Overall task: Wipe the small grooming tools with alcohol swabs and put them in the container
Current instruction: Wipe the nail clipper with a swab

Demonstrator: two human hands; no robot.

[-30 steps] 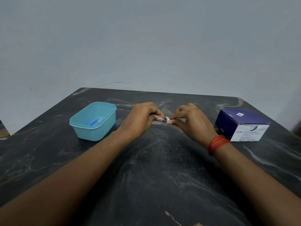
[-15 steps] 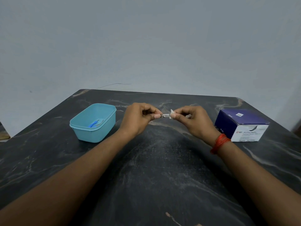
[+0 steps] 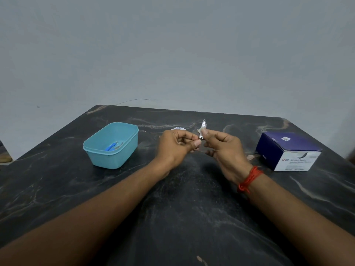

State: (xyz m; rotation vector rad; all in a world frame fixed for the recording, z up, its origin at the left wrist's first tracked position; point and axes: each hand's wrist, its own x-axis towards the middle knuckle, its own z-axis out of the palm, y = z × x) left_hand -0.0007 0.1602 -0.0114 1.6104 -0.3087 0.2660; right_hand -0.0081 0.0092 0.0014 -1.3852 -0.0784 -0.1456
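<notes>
- Whereas the nail clipper (image 3: 203,126) was held level before, it is now turned upright above the tabletop's middle.
- Its lower end is pinched by the left hand (image 3: 177,145), and the swab (image 3: 201,130) is pinched against it by the right hand (image 3: 222,146).
- Wiping is judged unfinished; the container (image 3: 115,158) near the left edge is not yet used.

Dark blue and white cardboard box (image 3: 288,150): the white front face reads "BD" beside a round red logo, then "Alcohol Swabs". Smaller lines below are too blurred to read. Small white sticker (image 3: 285,139) on the blue top, print illegible. White marks on the blue side are unreadable.
</notes>
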